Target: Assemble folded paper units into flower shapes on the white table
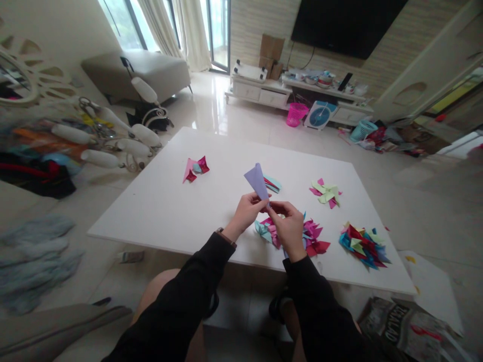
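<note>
The left hand (pixel 244 213) pinches the purple folded paper (pixel 257 180) near its narrow end, and the right hand (pixel 289 226) pinches the tip beside it. The paper's long axis runs forward and slightly left from the fingertips, wide end farthest; both hands are close to the tip, neither clearly nearer. Beneath and beside the right hand, pink and teal folded pieces (pixel 311 230) lie on the counter (pixel 181 211). Just beyond the hands is 1 bundle of paper strips (pixel 274 185); farther right sits 1 green-and-pink piece (pixel 327 193).
</note>
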